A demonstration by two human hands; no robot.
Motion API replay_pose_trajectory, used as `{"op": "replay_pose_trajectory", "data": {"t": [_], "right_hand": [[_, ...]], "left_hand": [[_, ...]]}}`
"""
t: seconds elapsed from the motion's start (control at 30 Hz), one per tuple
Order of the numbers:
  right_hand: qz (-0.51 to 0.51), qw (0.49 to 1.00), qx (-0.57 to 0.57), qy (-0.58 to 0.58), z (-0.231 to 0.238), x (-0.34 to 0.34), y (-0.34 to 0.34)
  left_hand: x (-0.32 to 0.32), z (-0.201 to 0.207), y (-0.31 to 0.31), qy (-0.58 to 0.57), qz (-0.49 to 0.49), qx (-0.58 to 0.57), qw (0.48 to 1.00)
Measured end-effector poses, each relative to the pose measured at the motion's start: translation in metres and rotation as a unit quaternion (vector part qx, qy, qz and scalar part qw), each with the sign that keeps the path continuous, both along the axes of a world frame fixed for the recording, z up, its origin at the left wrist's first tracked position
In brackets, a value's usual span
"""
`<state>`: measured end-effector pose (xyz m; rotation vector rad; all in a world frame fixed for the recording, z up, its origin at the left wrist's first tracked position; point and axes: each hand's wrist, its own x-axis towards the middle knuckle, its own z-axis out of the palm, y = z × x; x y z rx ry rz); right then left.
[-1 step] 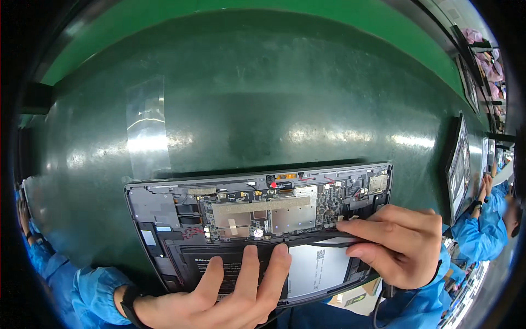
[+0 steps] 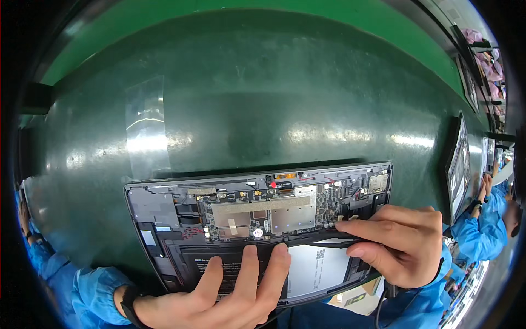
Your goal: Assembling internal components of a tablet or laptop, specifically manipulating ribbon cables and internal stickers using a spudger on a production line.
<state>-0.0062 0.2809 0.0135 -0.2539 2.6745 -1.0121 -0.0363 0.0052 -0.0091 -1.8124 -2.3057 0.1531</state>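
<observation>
An opened tablet-like device [image 2: 253,176] lies at the near side of the table, its insides facing up. Its circuit board [image 2: 293,218] has metal shields and a grey foam strip; below sit a black battery [image 2: 192,262] and a white-labelled panel [image 2: 318,268]. My left hand [image 2: 235,290] rests with spread fingers, their tips on the battery's upper edge. At the right part, my right hand [image 2: 405,241] has index finger and thumb closed round a thin black cable [image 2: 312,239] that runs along the board's lower edge. The fingers partly hide the cable's right end.
A clear plastic sheet [image 2: 146,126] lies on the green table [image 2: 246,115]. Another opened device [image 2: 458,170] stands at the right edge. Co-workers in blue sleeves [image 2: 482,233] sit at the right and far left. A dark cord [image 2: 379,307] hangs near my right wrist.
</observation>
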Motion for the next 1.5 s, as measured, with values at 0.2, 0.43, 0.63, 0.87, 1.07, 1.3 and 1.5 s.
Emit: {"op": "replay_pose_trajectory", "data": {"t": [0.2, 0.43, 0.63, 0.87, 1.07, 1.3, 1.5], "right_hand": [[-0.075, 0.988, -0.097, -0.095, 0.001, -0.003, 0.006], [-0.073, 0.982, -0.128, -0.117, -0.005, -0.011, 0.001], [-0.073, 0.978, -0.130, -0.146, -0.003, -0.016, -0.001], [-0.131, 0.963, -0.186, -0.141, -0.010, -0.007, -0.007], [-0.159, 0.953, -0.209, -0.148, -0.008, -0.005, -0.011], [-0.143, 0.957, -0.226, -0.109, -0.014, -0.001, -0.009], [-0.162, 0.955, -0.217, -0.118, -0.013, -0.005, -0.012]], "left_hand": [[0.001, -0.005, 0.003, -0.001, -0.008, 0.024, 1.000], [-0.001, -0.006, 0.001, -0.012, -0.011, 0.027, 0.999], [-0.003, -0.006, 0.002, -0.005, -0.011, 0.025, 1.000], [-0.003, -0.006, 0.001, -0.007, -0.018, 0.023, 1.000], [0.000, -0.004, 0.001, -0.008, -0.014, 0.018, 1.000], [0.000, -0.005, 0.003, -0.013, -0.009, 0.015, 1.000], [-0.001, -0.005, 0.004, -0.027, -0.007, 0.016, 0.999]]}}
